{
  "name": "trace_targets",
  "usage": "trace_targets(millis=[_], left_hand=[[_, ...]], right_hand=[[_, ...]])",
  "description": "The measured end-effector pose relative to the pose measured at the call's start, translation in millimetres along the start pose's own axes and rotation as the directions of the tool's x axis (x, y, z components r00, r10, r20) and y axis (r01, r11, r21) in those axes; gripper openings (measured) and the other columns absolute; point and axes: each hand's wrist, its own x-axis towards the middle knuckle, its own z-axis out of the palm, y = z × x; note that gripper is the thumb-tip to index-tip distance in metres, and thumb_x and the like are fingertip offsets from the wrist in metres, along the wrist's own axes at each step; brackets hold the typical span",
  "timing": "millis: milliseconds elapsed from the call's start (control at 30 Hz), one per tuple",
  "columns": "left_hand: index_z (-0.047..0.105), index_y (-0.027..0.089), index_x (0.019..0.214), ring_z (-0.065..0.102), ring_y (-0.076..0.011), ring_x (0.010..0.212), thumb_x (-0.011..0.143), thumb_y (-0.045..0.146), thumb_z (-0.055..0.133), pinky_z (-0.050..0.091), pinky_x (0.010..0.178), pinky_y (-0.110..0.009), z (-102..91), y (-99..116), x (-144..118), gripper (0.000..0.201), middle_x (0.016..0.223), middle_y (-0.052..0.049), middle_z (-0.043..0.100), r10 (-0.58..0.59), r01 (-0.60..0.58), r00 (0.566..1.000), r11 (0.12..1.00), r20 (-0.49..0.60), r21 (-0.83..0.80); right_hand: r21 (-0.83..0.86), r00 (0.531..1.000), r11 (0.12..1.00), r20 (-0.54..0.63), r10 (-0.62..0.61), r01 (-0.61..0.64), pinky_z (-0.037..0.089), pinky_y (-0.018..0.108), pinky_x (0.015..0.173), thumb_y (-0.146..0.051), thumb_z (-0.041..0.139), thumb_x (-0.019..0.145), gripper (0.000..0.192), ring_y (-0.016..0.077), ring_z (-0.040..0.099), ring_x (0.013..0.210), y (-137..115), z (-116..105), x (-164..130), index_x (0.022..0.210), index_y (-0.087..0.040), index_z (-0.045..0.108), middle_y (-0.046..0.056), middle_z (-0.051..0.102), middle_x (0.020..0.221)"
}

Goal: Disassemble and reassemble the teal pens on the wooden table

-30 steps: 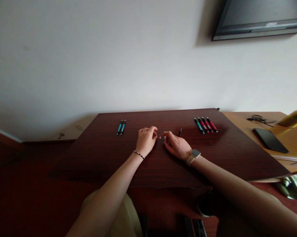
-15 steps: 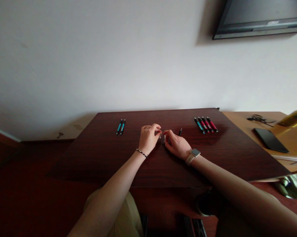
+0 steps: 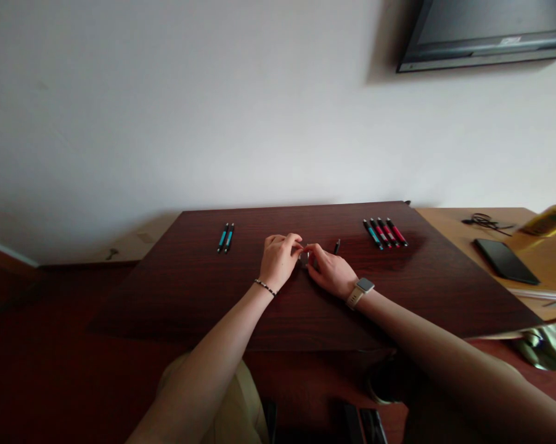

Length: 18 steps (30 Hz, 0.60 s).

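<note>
My left hand point(image 3: 279, 258) is closed in a pinch over the middle of the dark table, thumb and forefinger together. Whatever sits in its fingertips is too small to name. Close on its right, my right hand point(image 3: 332, 269) also pinches, its fingertips almost meeting those of the left. A tiny pale piece point(image 3: 307, 256) shows at the right fingertips; its kind cannot be made out. Just beyond the right hand lies a short black pen part point(image 3: 337, 246). Two blue-and-black pens point(image 3: 226, 238) lie side by side at the left.
On the right of the dark table point(image 3: 180, 296), a row holds one blue pen point(image 3: 373, 234) and several pink-and-black pens point(image 3: 389, 233). A wooden side table point(image 3: 444, 231) adjoins, carrying a black phone point(image 3: 506, 261), a coiled cable point(image 3: 485, 222) and a yellow bottle point(image 3: 546, 223).
The fingertips of my two hands have come slightly closer together. The right forefinger has shifted a little to the left. The pens lie as before.
</note>
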Motion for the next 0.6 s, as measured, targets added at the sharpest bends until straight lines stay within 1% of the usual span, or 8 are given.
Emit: trace_targets(millis=[300,600], left_hand=[[0.066,0.026,0.111,0.068,-0.0235,0.099,0.092,0.017,0.074,0.042,0.102,-0.043,1.3,-1.4,-1.1,0.023,0.097,0.0,0.08,0.019,-0.02,1.0,1.0,0.011,0.009],[0.067,0.027,0.111,0.067,-0.0239,0.101,0.091,0.016,0.074,0.041,0.104,-0.044,1.9,-2.8,-1.2,0.023,0.098,0.0,0.08,0.002,-0.002,1.0,1.0,0.015,-0.004]], right_hand=[[0.005,1.0,1.0,0.011,-0.008,0.008,0.044,0.026,0.066,-0.02,0.054,0.096,0.035,0.0192,0.069,0.079,0.7,1.2,-0.2,0.13,-0.023,0.045,0.004,0.071,0.102],[0.005,1.0,1.0,0.013,0.004,-0.004,0.045,0.026,0.067,-0.019,0.055,0.096,0.036,0.019,0.068,0.078,0.5,0.4,0.1,0.13,-0.023,0.045,0.004,0.071,0.102]])
